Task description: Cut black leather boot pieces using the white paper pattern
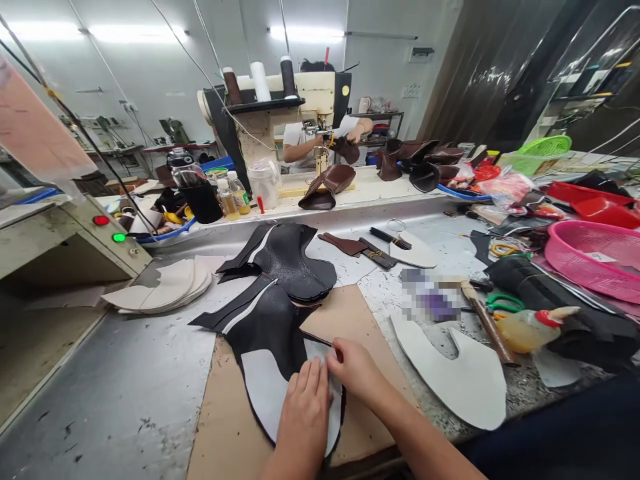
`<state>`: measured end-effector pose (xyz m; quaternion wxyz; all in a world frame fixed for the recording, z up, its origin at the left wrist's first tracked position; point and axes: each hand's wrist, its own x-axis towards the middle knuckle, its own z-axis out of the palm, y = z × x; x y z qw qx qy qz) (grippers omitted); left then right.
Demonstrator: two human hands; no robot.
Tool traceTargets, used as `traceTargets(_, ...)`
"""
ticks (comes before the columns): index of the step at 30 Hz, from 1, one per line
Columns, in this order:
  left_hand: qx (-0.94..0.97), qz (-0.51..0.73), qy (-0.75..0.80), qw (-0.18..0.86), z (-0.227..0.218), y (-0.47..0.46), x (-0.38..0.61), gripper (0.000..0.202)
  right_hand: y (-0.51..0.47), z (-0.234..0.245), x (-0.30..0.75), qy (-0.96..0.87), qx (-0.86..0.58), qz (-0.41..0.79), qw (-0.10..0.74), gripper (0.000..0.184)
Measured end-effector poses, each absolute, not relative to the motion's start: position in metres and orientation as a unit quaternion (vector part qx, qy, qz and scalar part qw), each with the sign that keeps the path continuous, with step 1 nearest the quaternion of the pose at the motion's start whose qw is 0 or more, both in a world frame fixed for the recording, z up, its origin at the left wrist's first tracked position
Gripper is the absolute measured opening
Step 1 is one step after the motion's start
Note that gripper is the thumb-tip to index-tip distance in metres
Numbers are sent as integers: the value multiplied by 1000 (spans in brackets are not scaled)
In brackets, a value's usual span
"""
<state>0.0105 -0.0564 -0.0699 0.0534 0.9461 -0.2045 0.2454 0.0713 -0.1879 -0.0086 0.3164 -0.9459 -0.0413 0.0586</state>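
Observation:
A black leather shoe upper (275, 323) lies on a brown cardboard sheet (213, 433), with a white U-shaped lining piece (261, 383) over its curved end. My left hand (307, 400) rests flat on this lining, fingers stretched out side by side. Just to its right, my right hand (353, 367) pinches the edge of the upper where the lining meets it; its fingertips partly hide that edge. Behind is a stack of similar black leather uppers (300, 263). A loose white U-shaped piece (455, 377) lies to the right.
Cream U-shaped pieces (170, 287) are piled at left. On the right are a hammer (487, 323), green-handled scissors (505, 303), a glue bottle (523, 330) and a pink basket (590, 257). Beyond brown leather pieces (330, 187), a co-worker's hand (360, 130) is at a sewing machine (320, 93).

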Motion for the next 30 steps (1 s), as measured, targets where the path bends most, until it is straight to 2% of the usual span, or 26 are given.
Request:
traceTargets(4, 936, 276, -212, 51, -83, -59, 10, 55, -202, -5, 77, -27, -959, 84, 268, 16)
traceTargets(9, 923, 296, -245, 32, -76, -54, 2, 67, -224, 10, 87, -18, -962, 102, 252, 19)
traceTargets(13, 903, 268, -334, 37, -71, -55, -7, 76, -202, 11, 86, -28, -947, 79, 310, 8)
traceTargets(15, 876, 270, -397, 45, -72, -55, -12, 80, -180, 1, 91, -52, -926, 107, 358, 13)
traceTargets(17, 863, 272, -421, 64, -73, -49, -19, 73, -160, -9, 101, -57, -908, 128, 395, 21)
traceTargets(20, 911, 275, -299, 77, -77, -27, -27, 58, -145, -20, 112, -52, -901, 80, 424, 31)
traceTargets(23, 941, 284, -178, 45, -85, -1, -27, 60, -142, -30, 91, -83, -901, 7, 426, 31)
traceTargets(26, 949, 272, -157, 35, -92, 15, -9, 59, -143, -49, 41, -172, -906, -53, 384, 45)
traceTargets(30, 965, 217, -115, 91, -85, 21, 40, 50, -146, -75, -10, -320, -910, -188, 185, 62)
